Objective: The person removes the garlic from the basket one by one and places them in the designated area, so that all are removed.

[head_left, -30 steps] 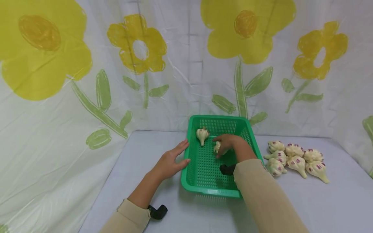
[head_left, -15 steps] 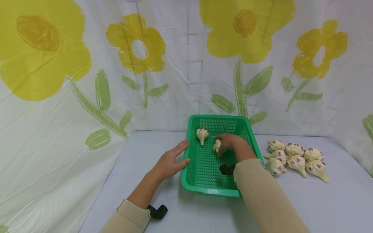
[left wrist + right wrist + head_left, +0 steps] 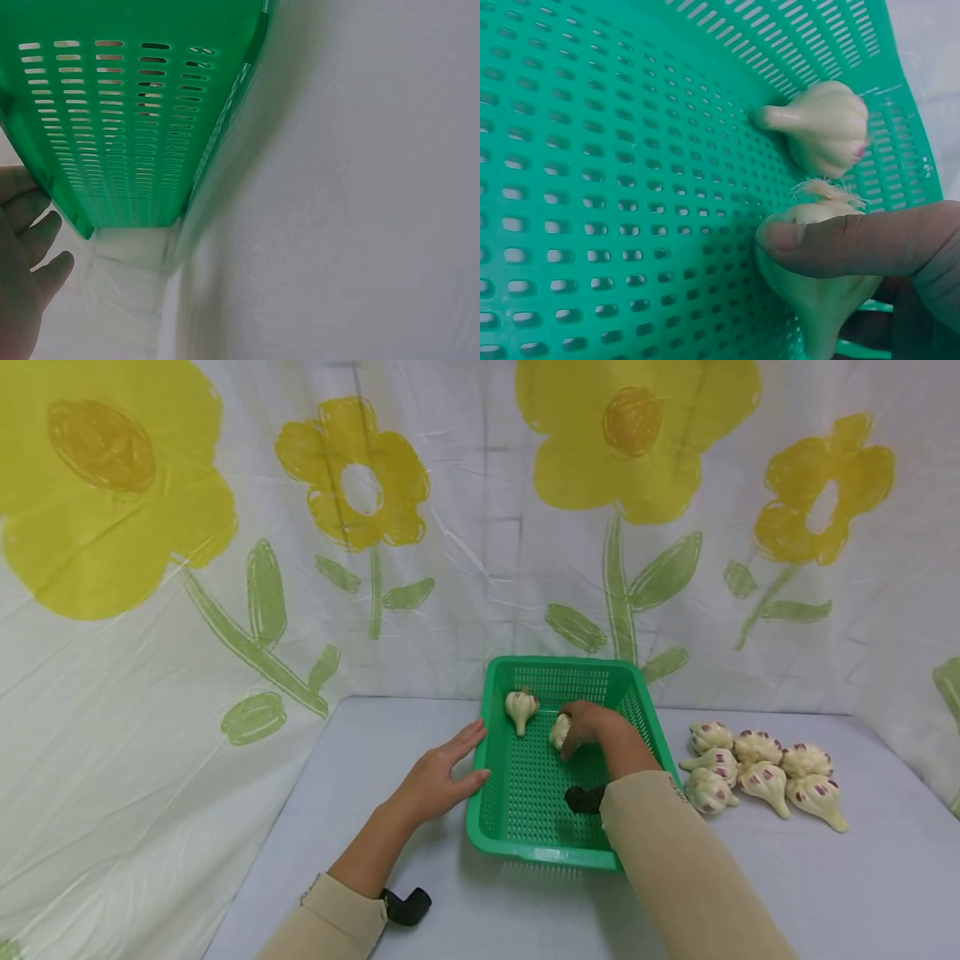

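Observation:
A green perforated basket [image 3: 545, 853] stands on the table. My left hand [image 3: 438, 783] is at its left side, fingers extended, fingertips right at the rim; the left wrist view shows these fingers [image 3: 45, 238] beside the basket wall. Inside the basket, my right hand [image 3: 596, 727] grips a garlic bulb [image 3: 559, 732]. In the right wrist view the thumb lies across this bulb [image 3: 821, 300], its roots toward the second bulb and its stem pointing away; the other fingers are partly hidden behind it. That second garlic bulb [image 3: 521, 710] lies in the basket's far left corner.
Several more garlic bulbs [image 3: 761, 785] with purple marks lie grouped on the white tabletop [image 3: 810, 893], right of the basket. Behind the table hangs a white curtain [image 3: 457, 568] printed with yellow flowers. Black wrist mounts [image 3: 407, 907] stick out by both sleeves.
The right hand's fingertips have drawn back slightly to the right, with the bulb shifting a little. The left hand and basket have stayed in place.

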### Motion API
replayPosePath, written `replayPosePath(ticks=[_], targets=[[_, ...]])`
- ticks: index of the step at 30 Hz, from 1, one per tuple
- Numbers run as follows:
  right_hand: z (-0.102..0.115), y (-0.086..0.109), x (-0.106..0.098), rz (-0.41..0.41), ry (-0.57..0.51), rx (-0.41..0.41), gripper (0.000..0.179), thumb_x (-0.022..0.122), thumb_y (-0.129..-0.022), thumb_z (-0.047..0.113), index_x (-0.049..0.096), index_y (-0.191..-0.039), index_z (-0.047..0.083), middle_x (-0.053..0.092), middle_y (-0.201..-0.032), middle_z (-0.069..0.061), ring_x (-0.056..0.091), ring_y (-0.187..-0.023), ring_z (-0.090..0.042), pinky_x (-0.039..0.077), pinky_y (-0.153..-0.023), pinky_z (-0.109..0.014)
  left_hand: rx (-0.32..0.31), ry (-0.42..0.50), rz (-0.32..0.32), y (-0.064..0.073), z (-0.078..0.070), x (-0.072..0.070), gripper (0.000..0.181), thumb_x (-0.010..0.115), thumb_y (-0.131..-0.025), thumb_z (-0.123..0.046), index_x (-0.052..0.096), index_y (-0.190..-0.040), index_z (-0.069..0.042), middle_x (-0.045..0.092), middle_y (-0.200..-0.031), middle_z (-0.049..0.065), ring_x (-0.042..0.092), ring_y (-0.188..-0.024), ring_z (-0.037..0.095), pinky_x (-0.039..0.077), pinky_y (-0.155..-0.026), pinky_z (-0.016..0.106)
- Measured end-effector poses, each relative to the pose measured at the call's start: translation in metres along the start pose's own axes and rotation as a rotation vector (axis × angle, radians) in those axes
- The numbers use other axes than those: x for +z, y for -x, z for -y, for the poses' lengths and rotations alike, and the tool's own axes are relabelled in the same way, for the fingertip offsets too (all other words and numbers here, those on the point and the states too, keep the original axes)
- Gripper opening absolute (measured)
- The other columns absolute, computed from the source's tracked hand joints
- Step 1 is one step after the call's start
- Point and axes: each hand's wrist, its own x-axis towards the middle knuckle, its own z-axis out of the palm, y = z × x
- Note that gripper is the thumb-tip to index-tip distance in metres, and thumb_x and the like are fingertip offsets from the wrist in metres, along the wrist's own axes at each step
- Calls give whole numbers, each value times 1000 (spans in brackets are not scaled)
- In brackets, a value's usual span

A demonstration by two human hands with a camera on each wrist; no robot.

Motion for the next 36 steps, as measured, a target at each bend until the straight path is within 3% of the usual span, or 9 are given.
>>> replayPosePath(ticks=[11,24,36], targets=[[-1,-4,0,-32,-40,-34,87,84,-78,25,38,-150,3,38,-151,-24,40,-135,-45,43,-103,-57,-1,2,4,-1,1,0,65,61,-94,-39,38,-153,-21,28,-160,-13,33,-145,14,38,-113,47],[2,0,-5,-95,-156,-217,79,80,-82,26,42,-146,1,47,-142,-24,49,-125,-41,48,-96,-53,-4,1,8,-1,0,0,66,61,-95,-40,37,-153,-21,28,-160,-12,32,-146,14,37,-114,46],[3,0,-7,-138,-223,-241,83,81,-81,33,42,-147,1,49,-142,-23,50,-125,-40,49,-95,-51,-10,6,6,0,0,-1,65,60,-95,-41,37,-153,-22,28,-160,-13,33,-145,15,38,-113,47]])
